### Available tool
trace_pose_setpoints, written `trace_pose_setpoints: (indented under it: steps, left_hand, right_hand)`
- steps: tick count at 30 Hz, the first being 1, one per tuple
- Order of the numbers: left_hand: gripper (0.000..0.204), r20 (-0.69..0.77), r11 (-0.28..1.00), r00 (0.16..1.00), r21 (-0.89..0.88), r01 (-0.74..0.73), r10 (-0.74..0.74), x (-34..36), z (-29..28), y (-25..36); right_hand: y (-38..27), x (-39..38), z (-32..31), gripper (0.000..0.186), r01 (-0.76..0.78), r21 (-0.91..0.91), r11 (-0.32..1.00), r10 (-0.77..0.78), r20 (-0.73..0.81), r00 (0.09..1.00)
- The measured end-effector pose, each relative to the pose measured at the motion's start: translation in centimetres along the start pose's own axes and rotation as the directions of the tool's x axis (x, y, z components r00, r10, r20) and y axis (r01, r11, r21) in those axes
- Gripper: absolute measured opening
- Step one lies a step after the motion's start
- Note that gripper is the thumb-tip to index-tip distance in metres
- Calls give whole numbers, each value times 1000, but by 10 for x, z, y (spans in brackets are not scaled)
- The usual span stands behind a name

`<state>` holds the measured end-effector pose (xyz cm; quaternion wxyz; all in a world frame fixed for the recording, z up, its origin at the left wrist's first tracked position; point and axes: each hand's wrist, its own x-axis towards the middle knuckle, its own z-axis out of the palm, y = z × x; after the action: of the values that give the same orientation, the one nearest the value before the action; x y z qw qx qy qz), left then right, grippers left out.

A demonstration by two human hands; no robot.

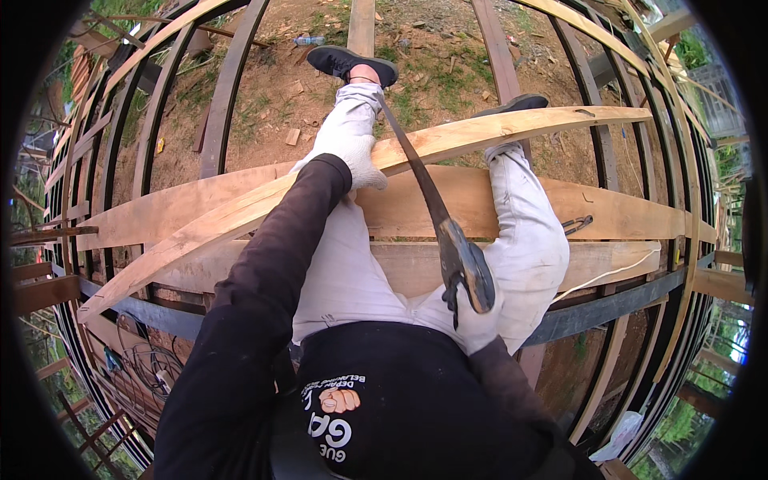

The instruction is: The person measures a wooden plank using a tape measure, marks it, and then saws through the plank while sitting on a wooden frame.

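My left hand [356, 164], in a white glove, grips a long pale board [220, 214] that lies diagonally across my legs. My right hand [476, 316], also gloved, holds the dark handle of a handsaw [448, 244] low at my right thigh. The long saw blade crosses the board just right of my left hand, its tip up by my left ankle. Wide planks [416, 196] run crosswise beneath my legs, and a dark pincer-like metal tool [576, 225] rests on one, beside my right knee.
I sit on open timber framing with joists [228, 104] over dirt ground [280, 104] with wood scraps. Cables [148, 360] hang at lower left, a thin pale cord [608, 270] lies at right, and a white plastic bag [620, 436] is at lower right. A dark beam [592, 312] runs beneath me.
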<state>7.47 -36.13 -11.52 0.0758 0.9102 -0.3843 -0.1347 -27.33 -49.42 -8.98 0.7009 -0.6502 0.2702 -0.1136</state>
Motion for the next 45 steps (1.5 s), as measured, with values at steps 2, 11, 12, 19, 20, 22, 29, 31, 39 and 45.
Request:
trace_pose_setpoints:
  steps: [2,11,12,19,20,22,29,31,39,45]
  left_hand:
    - [72,-144,993,984,68,-95,104,12,3,20]
    - [74,105,999,993,21,44,-46,-3,-16,10]
    - [75,102,999,994,8,49,-49,-2,-15,12]
    - [80,129,999,991,-37,31,-26,3,-15,26]
    - [81,129,998,991,-52,40,-33,-2,-21,20]
    - [83,124,996,990,-46,73,-66,-8,-21,9]
    - [89,189,990,974,-47,136,-125,-20,-22,23]
    - [85,256,984,956,-65,166,-144,-17,-17,30]
    - [70,159,990,980,-59,127,-116,-24,-18,19]
    - [68,167,989,978,-46,138,-129,-15,-14,30]
  right_hand:
    - [35,118,40,55,489,-551,676,-613,-54,788]
    - [14,-72,-57,63,266,-438,859,-238,119,964]
    - [11,-75,-64,66,287,-517,806,-252,139,958]
    - [-26,157,67,47,226,-242,944,-238,-18,971]
    - [-20,131,62,47,246,-238,940,-254,-3,967]
    - [-9,58,25,52,166,-221,961,-176,-29,984]
    - [-3,37,16,57,44,-110,993,-46,-17,999]
    - [-14,117,58,53,198,-193,961,-211,-46,977]
    - [-1,-32,-30,62,287,-231,930,-280,61,958]
    - [11,120,53,43,272,-318,908,-300,-44,953]
